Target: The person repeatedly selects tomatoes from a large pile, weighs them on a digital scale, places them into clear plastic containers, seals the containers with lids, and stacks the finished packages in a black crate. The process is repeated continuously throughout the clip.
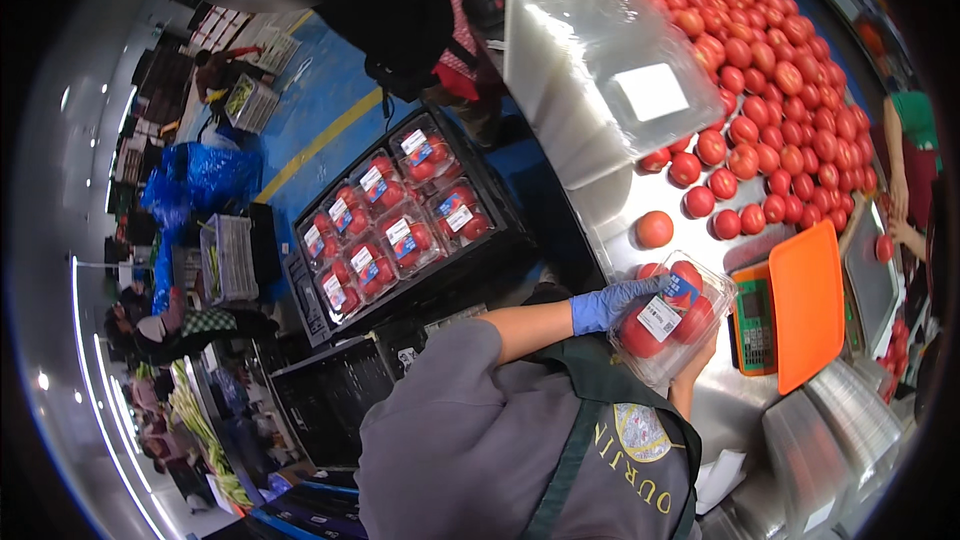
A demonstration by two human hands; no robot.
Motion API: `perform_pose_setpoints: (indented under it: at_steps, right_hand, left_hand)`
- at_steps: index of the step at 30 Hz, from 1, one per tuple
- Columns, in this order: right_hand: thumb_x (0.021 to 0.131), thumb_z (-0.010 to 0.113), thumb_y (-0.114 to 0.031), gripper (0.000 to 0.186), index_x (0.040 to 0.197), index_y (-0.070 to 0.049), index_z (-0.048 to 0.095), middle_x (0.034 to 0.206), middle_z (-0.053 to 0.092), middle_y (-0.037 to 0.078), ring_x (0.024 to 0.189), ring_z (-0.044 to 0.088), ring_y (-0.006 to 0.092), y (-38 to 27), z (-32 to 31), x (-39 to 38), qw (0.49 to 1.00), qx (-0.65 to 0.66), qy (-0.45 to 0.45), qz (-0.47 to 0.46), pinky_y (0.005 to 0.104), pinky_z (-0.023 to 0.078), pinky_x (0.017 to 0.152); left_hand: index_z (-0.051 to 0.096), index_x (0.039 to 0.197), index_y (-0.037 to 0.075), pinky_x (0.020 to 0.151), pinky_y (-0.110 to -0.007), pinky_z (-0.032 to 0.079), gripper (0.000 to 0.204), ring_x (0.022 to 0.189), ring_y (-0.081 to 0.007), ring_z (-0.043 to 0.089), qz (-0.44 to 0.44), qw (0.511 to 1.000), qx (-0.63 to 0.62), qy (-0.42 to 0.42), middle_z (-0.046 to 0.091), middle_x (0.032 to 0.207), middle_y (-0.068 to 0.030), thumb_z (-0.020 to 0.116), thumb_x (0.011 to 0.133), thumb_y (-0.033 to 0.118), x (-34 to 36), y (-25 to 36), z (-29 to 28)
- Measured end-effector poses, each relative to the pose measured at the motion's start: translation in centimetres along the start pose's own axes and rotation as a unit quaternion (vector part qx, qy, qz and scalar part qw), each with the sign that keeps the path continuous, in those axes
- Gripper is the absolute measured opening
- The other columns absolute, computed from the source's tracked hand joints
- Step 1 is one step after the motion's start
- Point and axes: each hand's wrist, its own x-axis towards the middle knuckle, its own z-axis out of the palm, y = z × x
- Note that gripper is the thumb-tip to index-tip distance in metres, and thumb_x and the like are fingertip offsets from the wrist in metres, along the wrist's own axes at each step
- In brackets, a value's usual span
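I hold a clear plastic clamshell box (668, 325) filled with red tomatoes and carrying a white label, just above the metal table (620, 202). My left hand (612, 304), in a blue glove, lies across the box's top left side. My right hand (700, 355) reaches up under the box and holds it from below; its fingers are mostly hidden behind the plastic. One loose tomato (654, 229) lies on the table just beyond the box.
A big pile of tomatoes (790, 80) covers the far right of the table. Stacked empty clear boxes (590, 60) stand behind. A green scale with an orange tray (805, 305) is at the right. A black crate (480, 250) holds several packed boxes. Other people work at the top and right.
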Motion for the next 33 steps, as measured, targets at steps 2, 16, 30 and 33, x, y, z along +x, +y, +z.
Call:
perform_pose_setpoints:
  at_steps: [2, 16, 30, 33]
  right_hand:
    - [0.102, 0.034, -0.019, 0.031, 0.122, -0.003, 0.051, 0.113, 0.059, 0.008, 0.097, 0.06, 0.0175, 3.7, 0.7, 1.1, 0.999, 0.038, -0.019, 0.029, 0.0313, 0.049, 0.087]
    - [0.094, 0.051, -0.017, 0.038, 0.128, -0.001, 0.047, 0.115, 0.06, 0.014, 0.103, 0.062, 0.0239, 1.0, 14.7, 3.1, 0.853, 0.332, -0.24, 0.324, 0.0373, 0.05, 0.091]
    - [0.078, 0.059, -0.012, 0.016, 0.089, -0.003, 0.065, 0.072, 0.06, 0.002, 0.053, 0.053, 0.0104, -10.4, 22.4, 5.2, 0.758, -0.337, -0.522, 0.197, 0.0274, 0.032, 0.031]
    - [0.086, 0.06, -0.01, 0.008, 0.09, -0.004, 0.064, 0.077, 0.063, 0.002, 0.063, 0.054, 0.0064, -7.5, 23.6, 6.9, 0.854, -0.048, -0.476, 0.202, 0.0173, 0.041, 0.056]
  left_hand:
    - [0.06, 0.116, 0.008, 0.096, -0.039, 0.048, 0.043, 0.1, -0.0213, 0.063, -0.014, 0.998, -0.041, -0.036, 0.066, 0.11, -0.0087, 0.073, 0.082, 0.031, -1.9, 1.6, 0.2]
    - [0.058, 0.117, 0.0, 0.097, -0.04, 0.049, 0.041, 0.101, -0.0235, 0.064, 0.04, 0.999, -0.003, -0.004, 0.067, 0.109, -0.0126, 0.069, 0.084, 0.022, -14.1, 9.9, -5.1]
    - [0.059, 0.117, -0.001, 0.086, -0.033, 0.055, 0.044, 0.098, -0.0196, 0.066, 0.093, 0.985, 0.14, 0.028, 0.067, 0.109, -0.013, 0.072, 0.082, 0.021, -23.2, 14.9, -5.0]
    - [0.062, 0.113, 0.0, 0.087, -0.031, 0.053, 0.039, 0.093, -0.0158, 0.067, -0.003, 0.987, 0.157, 0.031, 0.069, 0.104, -0.0097, 0.071, 0.083, 0.023, -23.0, 15.0, -3.8]
